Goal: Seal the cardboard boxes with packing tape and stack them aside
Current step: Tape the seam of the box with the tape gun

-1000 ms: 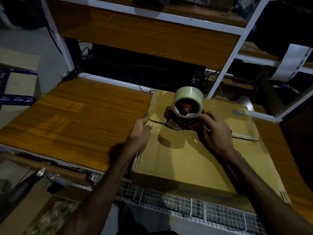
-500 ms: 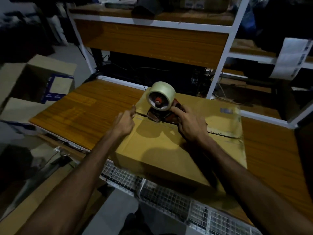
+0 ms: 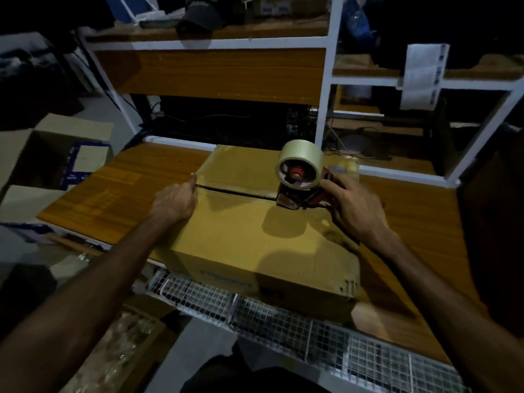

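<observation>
The head view is showing a flat, tan cardboard box lying on a wooden, orange-brown worktable, its near edge just over the white wire-mesh rack at the front. The right hand is wrapping around the handle of a red tape dispenser carrying one pale roll of clear packing tape, and is pressing it onto the dark seam between the two top flaps, toward the right end of it. The left hand is lying half curled on the box's left edge at the seam's end, thumb up, gripping nothing but steadying the lid. The two hands are well apart.

The box is looking light and stiff along its edges, but the flaps are probably giving way under pressure at the middle, so the dispenser is likely needing a firm, even push along the seam while the other hand is bracing a corner. For lifting it aside, the two short ends are looking like the best place to take hold.

Counting: one box on the table, one dispenser, one roll. On the floor to the left, one open carton is clearly showing, with another pale cardboard surface nearer; in the dim light, whether that is a second box cannot be told.
</observation>
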